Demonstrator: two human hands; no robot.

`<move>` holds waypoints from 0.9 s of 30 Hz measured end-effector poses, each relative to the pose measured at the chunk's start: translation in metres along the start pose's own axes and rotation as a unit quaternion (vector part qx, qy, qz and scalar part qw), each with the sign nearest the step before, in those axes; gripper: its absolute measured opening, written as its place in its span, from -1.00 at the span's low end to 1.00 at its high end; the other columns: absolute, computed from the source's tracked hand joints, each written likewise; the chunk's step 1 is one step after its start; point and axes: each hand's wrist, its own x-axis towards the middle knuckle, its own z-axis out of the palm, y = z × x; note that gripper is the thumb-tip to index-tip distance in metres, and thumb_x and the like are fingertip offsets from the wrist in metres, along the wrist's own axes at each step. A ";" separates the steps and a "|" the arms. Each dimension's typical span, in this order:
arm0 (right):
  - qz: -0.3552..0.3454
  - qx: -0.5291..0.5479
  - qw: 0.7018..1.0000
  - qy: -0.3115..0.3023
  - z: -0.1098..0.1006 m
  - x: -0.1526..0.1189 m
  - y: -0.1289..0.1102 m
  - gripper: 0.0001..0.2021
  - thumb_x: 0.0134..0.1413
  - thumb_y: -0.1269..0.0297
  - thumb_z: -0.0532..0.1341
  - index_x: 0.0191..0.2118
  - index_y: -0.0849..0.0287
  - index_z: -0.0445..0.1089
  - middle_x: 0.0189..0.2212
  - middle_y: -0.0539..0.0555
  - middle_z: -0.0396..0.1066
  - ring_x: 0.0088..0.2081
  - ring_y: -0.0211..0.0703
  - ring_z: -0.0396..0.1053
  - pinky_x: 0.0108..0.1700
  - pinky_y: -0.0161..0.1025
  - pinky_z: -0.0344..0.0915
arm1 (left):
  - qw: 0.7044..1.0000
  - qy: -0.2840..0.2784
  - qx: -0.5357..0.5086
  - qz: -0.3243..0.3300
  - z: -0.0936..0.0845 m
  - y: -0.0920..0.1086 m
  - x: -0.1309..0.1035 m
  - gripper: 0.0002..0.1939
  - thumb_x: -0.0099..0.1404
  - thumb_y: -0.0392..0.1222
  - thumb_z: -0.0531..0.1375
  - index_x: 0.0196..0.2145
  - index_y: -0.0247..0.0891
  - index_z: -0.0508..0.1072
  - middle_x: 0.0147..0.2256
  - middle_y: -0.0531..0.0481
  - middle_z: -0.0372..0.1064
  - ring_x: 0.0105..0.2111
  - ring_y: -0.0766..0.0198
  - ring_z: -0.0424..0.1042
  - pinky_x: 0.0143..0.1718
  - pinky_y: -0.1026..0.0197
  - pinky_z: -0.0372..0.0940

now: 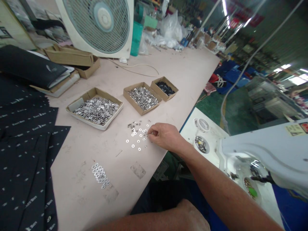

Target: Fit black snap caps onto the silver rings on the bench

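Observation:
My right hand [165,136] is at the table's right edge, thumb and fingers pinched together beside a loose scatter of small metal rings [138,141]; anything between the fingertips is too small to make out. At the bottom, my left hand [192,213] lies low near my lap, its fingers hidden. A tight cluster of metal rings [100,175] sits on the pinkish table [79,199]. Behind the scatter stand a large cardboard tray of metal pieces [96,109], a smaller box of metal pieces [143,98] and a box of dark pieces [165,88].
Dark printed fabric [21,154] covers the left side. A box fan [103,22], a black folder [31,67] and a cardboard box [69,56] stand behind. At the right is a white machine [262,147], with small part bowls [201,144] in its top.

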 end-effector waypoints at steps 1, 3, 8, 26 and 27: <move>0.007 0.009 1.000 0.007 0.000 0.001 0.000 -0.89 0.06 0.33 0.22 -0.33 0.06 0.52 -0.37 -0.05 0.48 -0.36 -0.25 0.34 -0.37 -0.30 0.08 | 1.000 0.005 -0.001 0.001 0.001 0.000 0.000 -0.66 0.30 -0.01 0.16 -0.40 -0.36 0.52 -0.20 -0.26 0.48 -0.30 0.00 0.49 -0.38 0.02 0.39; 0.025 0.023 0.999 0.025 0.002 0.005 0.000 -0.88 0.10 0.27 0.22 -0.33 0.07 0.53 -0.36 -0.04 0.49 -0.35 -0.24 0.35 -0.36 -0.30 0.09 | 1.000 0.008 0.000 -0.007 0.002 0.001 0.001 -0.69 0.29 -0.05 0.17 -0.40 -0.36 0.53 -0.23 -0.25 0.48 -0.31 -0.02 0.49 -0.38 0.01 0.38; 0.062 0.016 0.997 0.033 0.012 0.014 -0.004 -0.88 0.06 0.21 0.25 -0.37 0.07 0.52 -0.39 -0.05 0.50 -0.39 -0.23 0.34 -0.41 -0.28 0.05 | 0.999 0.015 -0.004 -0.029 0.004 0.003 0.010 -0.71 0.26 -0.08 0.19 -0.33 -0.40 0.56 -0.27 -0.29 0.49 -0.32 -0.10 0.50 -0.38 -0.07 0.41; 0.073 -0.015 0.995 0.062 0.002 0.013 0.012 -0.87 0.13 0.30 0.19 -0.33 0.11 0.50 -0.33 0.00 0.50 -0.32 -0.19 0.34 -0.36 -0.28 0.05 | 1.000 0.005 0.015 -0.016 0.004 0.001 0.009 -0.73 0.29 -0.12 0.16 -0.29 -0.39 0.55 -0.19 -0.25 0.49 -0.25 -0.04 0.49 -0.31 -0.04 0.42; 0.059 -0.002 0.996 0.069 0.002 0.011 0.010 -0.87 0.12 0.31 0.19 -0.33 0.11 0.50 -0.34 -0.01 0.49 -0.33 -0.21 0.34 -0.35 -0.28 0.06 | 1.000 -0.007 0.016 -0.018 0.004 0.001 0.009 -0.72 0.30 -0.11 0.16 -0.26 -0.40 0.55 -0.17 -0.25 0.49 -0.24 -0.04 0.49 -0.30 -0.06 0.43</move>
